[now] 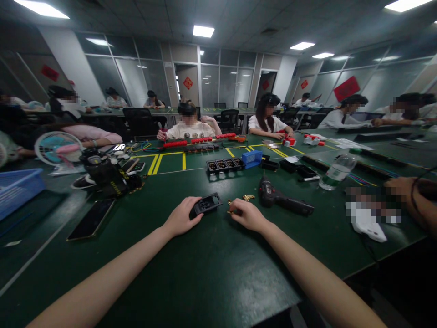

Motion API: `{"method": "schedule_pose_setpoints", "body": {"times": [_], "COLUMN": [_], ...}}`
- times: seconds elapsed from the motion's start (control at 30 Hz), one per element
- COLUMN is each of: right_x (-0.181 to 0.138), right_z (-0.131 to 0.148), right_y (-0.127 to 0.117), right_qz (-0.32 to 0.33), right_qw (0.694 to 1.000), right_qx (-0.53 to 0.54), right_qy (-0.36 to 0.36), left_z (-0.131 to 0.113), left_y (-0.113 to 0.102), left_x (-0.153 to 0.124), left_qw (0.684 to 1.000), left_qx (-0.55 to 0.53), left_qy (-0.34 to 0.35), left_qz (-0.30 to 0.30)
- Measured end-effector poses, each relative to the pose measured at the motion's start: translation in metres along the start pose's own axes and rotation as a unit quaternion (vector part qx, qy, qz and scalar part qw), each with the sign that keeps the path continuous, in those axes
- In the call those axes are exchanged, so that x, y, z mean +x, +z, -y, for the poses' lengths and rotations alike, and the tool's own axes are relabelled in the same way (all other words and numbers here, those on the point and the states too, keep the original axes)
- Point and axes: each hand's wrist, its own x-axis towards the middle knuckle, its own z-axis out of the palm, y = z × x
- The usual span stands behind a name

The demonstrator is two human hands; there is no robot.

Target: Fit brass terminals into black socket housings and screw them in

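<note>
My left hand point(185, 216) grips a black rectangular plastic housing point(209, 204) by its left end, tilted just above or on the green table. To the right of it, my right hand point(246, 214) has its thumb and fingertips pinched together around a small brass-coloured metal piece point(230, 210). Several similar brass pieces point(248, 197) lie loose just beyond those fingers. Farther right rests a black cordless drill point(283, 197), on its side. A row of black housings with brass parts inside point(225, 166) stands beyond my hands.
A blue plastic box point(251, 159) adjoins the housing row. A phone point(92, 219), a fan point(56, 149) and a blue basket point(18, 191) are on the left. On the right are a water bottle point(337, 172) and a co-worker's arm point(416, 200). Other people sit across the table.
</note>
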Motion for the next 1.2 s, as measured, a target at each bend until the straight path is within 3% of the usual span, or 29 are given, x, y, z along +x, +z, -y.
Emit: {"method": "schedule_pose_setpoints", "body": {"times": [0.27,0.63,1.2], "right_x": [0.000,0.003,0.002], "right_z": [-0.008,-0.017,-0.022], "right_y": [0.008,0.016,0.016], "right_qz": [-0.035,-0.056,-0.050], "right_qw": [0.995,0.964,0.956], "right_qx": [0.093,0.235,0.258], "right_qy": [0.030,0.115,0.134], "left_z": [0.003,0.002,0.001], "left_y": [0.002,0.002,0.000], "left_x": [0.001,0.002,-0.004], "left_qw": [0.999,0.998,0.998], "left_qx": [0.001,-0.005,-0.050], "left_qy": [-0.038,-0.050,0.023], "left_qz": [0.017,0.034,0.019]}}
